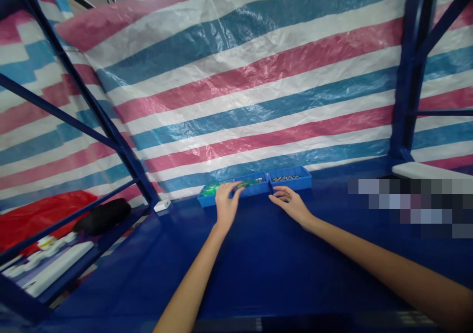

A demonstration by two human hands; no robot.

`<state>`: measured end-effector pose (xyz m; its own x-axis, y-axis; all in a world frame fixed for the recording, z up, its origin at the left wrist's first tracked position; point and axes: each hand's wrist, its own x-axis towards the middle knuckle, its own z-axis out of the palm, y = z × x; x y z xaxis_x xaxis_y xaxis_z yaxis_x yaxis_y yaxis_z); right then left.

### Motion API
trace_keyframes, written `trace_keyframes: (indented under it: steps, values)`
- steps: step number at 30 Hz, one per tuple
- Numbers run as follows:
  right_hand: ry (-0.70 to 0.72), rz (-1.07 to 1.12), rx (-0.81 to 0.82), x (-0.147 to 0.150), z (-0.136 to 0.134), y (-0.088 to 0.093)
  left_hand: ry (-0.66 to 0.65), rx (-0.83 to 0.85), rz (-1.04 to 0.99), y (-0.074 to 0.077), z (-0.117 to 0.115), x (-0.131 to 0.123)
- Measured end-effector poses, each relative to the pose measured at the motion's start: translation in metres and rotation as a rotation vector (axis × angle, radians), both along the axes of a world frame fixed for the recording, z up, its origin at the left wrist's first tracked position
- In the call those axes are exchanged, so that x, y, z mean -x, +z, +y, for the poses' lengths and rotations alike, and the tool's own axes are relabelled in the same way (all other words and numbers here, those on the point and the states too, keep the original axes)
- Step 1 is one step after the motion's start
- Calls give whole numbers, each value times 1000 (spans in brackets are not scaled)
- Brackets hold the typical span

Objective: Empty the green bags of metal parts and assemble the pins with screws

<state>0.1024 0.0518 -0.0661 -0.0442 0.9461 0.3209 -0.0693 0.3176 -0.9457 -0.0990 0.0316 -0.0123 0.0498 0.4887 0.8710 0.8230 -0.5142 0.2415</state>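
Note:
My left hand is over the left part of a row of small blue bins. Its thumb and fingers pinch a thin green see-through piece, which looks like a small plastic bag, over the middle bin. More crumpled green plastic lies in the left bin, partly behind that hand. My right hand hovers just in front of the right bin, thumb and fingers curved and apart, nothing visible between them. Small metal parts lie in the right bin; their kind is too small to tell.
The bins stand at the back of a dark blue tabletop, against a striped plastic sheet. A white adapter-like block sits left of them. Blue metal posts frame the table. On a left shelf lie a black pouch and red plastic.

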Motion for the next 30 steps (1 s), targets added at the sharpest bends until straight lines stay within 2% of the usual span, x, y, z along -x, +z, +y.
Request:
trace_keyframes:
  steps: [3, 7, 10, 14, 21, 30]
  values:
    - [24, -8, 12, 0, -4, 5, 154, 13, -41, 8, 9, 30]
    - [49, -7, 37, 1, -7, 7, 388, 132, 148, 5, 14, 61]
    - [59, 3, 19, 2, -6, 5, 495, 216, 307, 1, 15, 68]
    - [50, 6, -8, 1, -5, 4, 629, 244, 399, -1, 19, 70]
    - [73, 4, -18, 0, -5, 5, 662, 263, 540, 0, 30, 79]
    - [101, -5, -10, -1, -7, 8, 673, 324, 577, 2, 38, 87]
